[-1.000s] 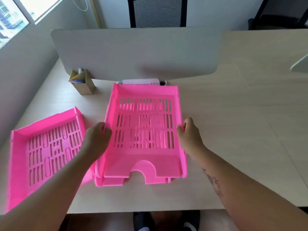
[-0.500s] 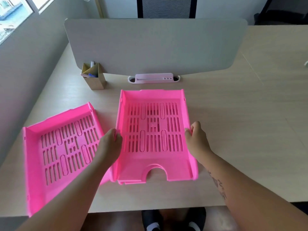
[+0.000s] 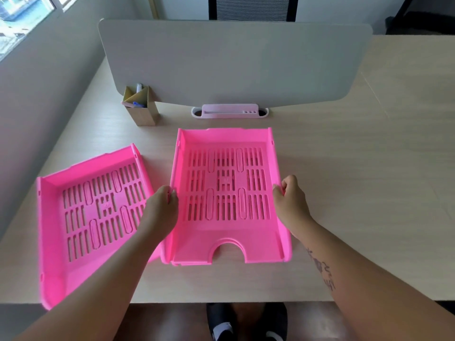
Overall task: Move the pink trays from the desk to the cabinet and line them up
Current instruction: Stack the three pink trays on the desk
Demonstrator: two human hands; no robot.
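Note:
Two slotted pink trays lie on the pale wooden desk (image 3: 344,168). The middle pink tray (image 3: 229,239) sits straight in front of me, its notched front edge toward me, and a second layer shows under that front edge. My left hand (image 3: 163,207) grips its left wall and my right hand (image 3: 289,200) grips its right wall. The left pink tray (image 3: 81,262) lies angled near the desk's left front corner, overhanging the front edge, partly covered by my left forearm. No cabinet is in view.
A grey divider panel (image 3: 234,62) stands across the back of the desk. A cardboard pen holder (image 3: 141,105) and a white cable-slot organiser (image 3: 230,110) sit at its foot. A wall with a window runs along the left. My shoes (image 3: 246,323) show below the desk edge.
The middle tray was lifted and tilted one second ago; now it lies lower and flatter on the desk, nearer me. Both hands have kept hold of its side walls. The view shifted left.

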